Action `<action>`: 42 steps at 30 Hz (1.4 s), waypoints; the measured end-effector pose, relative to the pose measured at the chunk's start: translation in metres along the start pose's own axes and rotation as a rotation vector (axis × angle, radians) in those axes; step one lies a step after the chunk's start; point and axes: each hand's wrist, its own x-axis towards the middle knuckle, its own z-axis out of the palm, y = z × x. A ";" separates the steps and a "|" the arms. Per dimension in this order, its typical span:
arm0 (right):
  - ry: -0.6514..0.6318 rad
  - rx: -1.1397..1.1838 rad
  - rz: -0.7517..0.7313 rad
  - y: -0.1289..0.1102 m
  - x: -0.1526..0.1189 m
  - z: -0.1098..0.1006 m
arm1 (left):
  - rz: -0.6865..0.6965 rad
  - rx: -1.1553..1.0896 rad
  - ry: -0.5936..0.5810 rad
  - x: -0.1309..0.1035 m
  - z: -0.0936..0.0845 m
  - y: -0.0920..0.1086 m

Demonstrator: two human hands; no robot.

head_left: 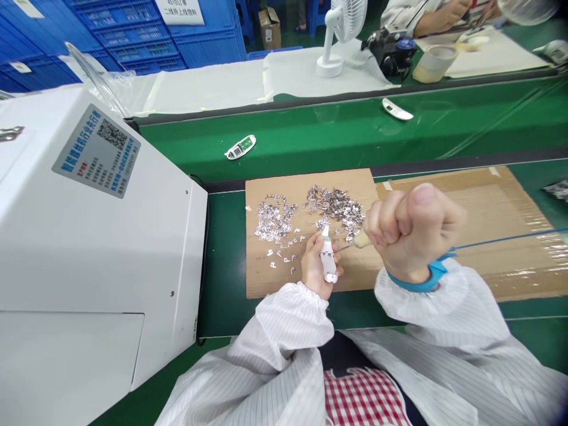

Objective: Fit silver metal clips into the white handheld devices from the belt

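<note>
My left hand [316,267] is closed around a slim white plastic housing [327,260] with a narrow tip pointing away from me. Small dark metal bits show across the housing's middle. My right hand [410,228] makes a fist, thumb up, around the cream handle [362,239] of a hand tool with a thin metal shaft. That shaft reaches left to the side of the housing; its exact tip is hard to make out. Beyond my hands, a pile of small dark-and-silver metal parts [339,207] lies on a cardboard sheet [284,284], with bright metal clips [271,222] to its left.
A large white machine [102,248] stands at left. On the green conveyor belt [310,127] lie an open housing with a circuit board [240,147] and a white shell [397,109]. Across it are a fan [329,59], a tape roll [435,63] and a co-worker's hands [444,16].
</note>
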 end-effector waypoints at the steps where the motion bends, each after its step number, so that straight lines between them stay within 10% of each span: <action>1: -0.006 0.001 0.005 0.002 -0.002 0.000 | -0.003 -0.002 -0.001 0.000 0.000 0.000; 38: -0.110 -0.045 0.017 0.008 -0.015 0.007 | -0.011 -0.044 -0.019 0.004 -0.004 0.000; 42: 0.028 -0.065 0.041 0.001 0.004 -0.005 | -0.055 0.020 -0.032 -0.004 -0.002 0.013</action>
